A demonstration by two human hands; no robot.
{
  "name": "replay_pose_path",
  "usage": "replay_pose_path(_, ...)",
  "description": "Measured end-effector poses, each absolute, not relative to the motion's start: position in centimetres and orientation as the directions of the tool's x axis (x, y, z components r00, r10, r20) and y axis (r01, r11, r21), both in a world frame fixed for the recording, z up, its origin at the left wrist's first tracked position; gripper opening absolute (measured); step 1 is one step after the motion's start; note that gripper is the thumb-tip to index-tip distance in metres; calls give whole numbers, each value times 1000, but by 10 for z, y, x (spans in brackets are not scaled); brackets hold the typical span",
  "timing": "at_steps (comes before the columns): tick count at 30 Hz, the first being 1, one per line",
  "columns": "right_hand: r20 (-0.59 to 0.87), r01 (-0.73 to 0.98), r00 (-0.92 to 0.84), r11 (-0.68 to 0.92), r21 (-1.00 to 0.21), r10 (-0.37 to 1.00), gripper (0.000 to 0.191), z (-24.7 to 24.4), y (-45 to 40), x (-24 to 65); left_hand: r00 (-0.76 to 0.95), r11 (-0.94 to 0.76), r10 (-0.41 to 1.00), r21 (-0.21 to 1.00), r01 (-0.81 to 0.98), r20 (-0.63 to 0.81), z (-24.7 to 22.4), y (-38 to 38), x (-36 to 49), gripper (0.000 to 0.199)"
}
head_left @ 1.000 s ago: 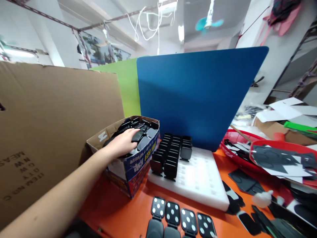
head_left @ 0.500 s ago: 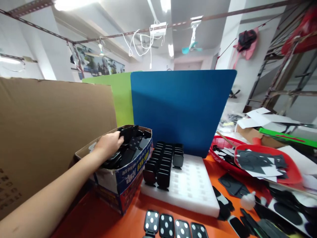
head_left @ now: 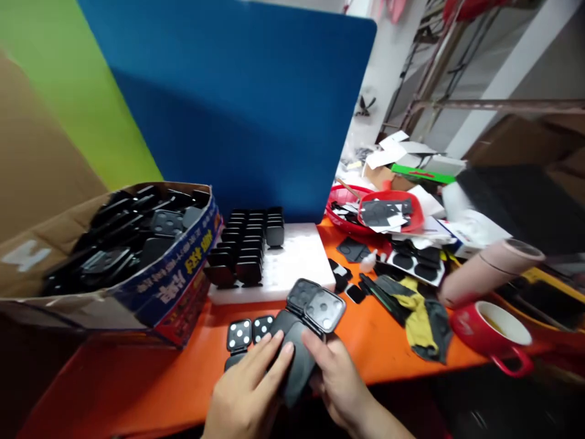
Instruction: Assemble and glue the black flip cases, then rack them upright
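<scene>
Low over the table's front edge, my right hand [head_left: 340, 378] grips black hinged plastic pieces [head_left: 325, 310], its thumb on top of one. Two square heads with round dots point away from me and overlap. My left hand [head_left: 249, 390] lies against the same pieces from the left, fingers closed on their flat dark parts; its thumb is hidden. Just beyond my left fingers, similar pieces with white-dotted square heads [head_left: 239, 335] rest on the orange table [head_left: 137, 381]. Further back, a white foam block [head_left: 299, 259] carries rows of upright black plates [head_left: 250, 256].
An open cardboard box [head_left: 180, 268] full of black pieces stands at left. A blue panel [head_left: 237, 110] rises behind. Right are red baskets [head_left: 350, 227] with scraps, a yellow-and-grey glove [head_left: 423, 326], a pink bottle [head_left: 484, 274] and a red mug [head_left: 470, 326].
My left hand has left the cardboard box and come down to the front edge. Both hands now hold black hinged pieces there. The view has tilted down and turned right.
</scene>
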State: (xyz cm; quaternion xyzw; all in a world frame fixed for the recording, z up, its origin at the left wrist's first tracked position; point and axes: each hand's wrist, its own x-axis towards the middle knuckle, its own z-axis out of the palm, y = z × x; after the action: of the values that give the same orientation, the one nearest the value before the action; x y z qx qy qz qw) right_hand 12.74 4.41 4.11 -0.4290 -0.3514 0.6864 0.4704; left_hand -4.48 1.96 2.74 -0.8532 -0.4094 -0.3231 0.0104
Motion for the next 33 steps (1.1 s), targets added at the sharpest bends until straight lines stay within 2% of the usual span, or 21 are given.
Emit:
replay_pose_path(2, -304, -407, -91, -314, -858, 948, 43, 37, 43, 131, 476, -666, 728, 341, 664, 494, 13, 15, -34, 57)
replay_pose_path(4, -316, -432, -91, -323, -842, 944, 39, 33, 40, 137, 367, -547, 837, 607, 577, 405, 8, 14, -28, 58)
replay_pose_path(6, -290, -433, -206, -352, -830, 935, 41, 31, 37, 141, 185, -250, 963, 903, 349, 195, 6, 14, -24, 59)
replay_pose_path(7, -270, -420, -270, -366, -830, 924, 42, 29, 36, 142, 151, -60, 988, 979, 194, 30, 6, 14, -22, 61)
replay_pose_path(8, -250, -397, -317, -368, -841, 915, 42, 27, 34, 143, 180, 134, 973, 989, 56, -142, 6, 14, -20, 63)
replay_pose_path(10, -210, -321, -316, -313, -894, 925, 44, 21, 33, 143, 312, 447, 860, 891, -83, -403, 5, 13, -16, 60)
replay_pose_path(11, -198, -268, -266, -270, -925, 943, 45, 17, 34, 144, 342, 540, 807, 835, -101, -481, 5, 11, -14, 58)
replay_pose_path(13, -209, -188, -114, -228, -955, 971, 47, 8, 38, 149, 280, 605, 782, 787, -124, -557, 3, 8, -12, 52)
replay_pose_path(16, -299, -250, -12, -293, -923, 954, 49, 0, 49, 159, 165, 548, 834, 825, -138, -527, -1, 5, -14, 43)
replay_pose_path(19, -347, -266, -144, -374, -888, 927, 43, 3, 60, 166, 171, 505, 859, 854, -124, -483, -4, 4, -16, 41)
replay_pose_path(22, -349, -220, -226, -396, -891, 909, 40, 11, 64, 166, 171, 519, 853, 837, -175, -493, -3, 1, -14, 48)
replay_pose_path(28, -323, -290, -145, -352, -890, 935, 38, 12, 59, 160, 8, 496, 845, 779, -382, -534, 8, -1, -4, 66)
replay_pose_path(33, -323, -304, -169, -361, -882, 931, 36, 9, 56, 163, 10, 478, 860, 797, -368, -511, 12, -1, -3, 66)
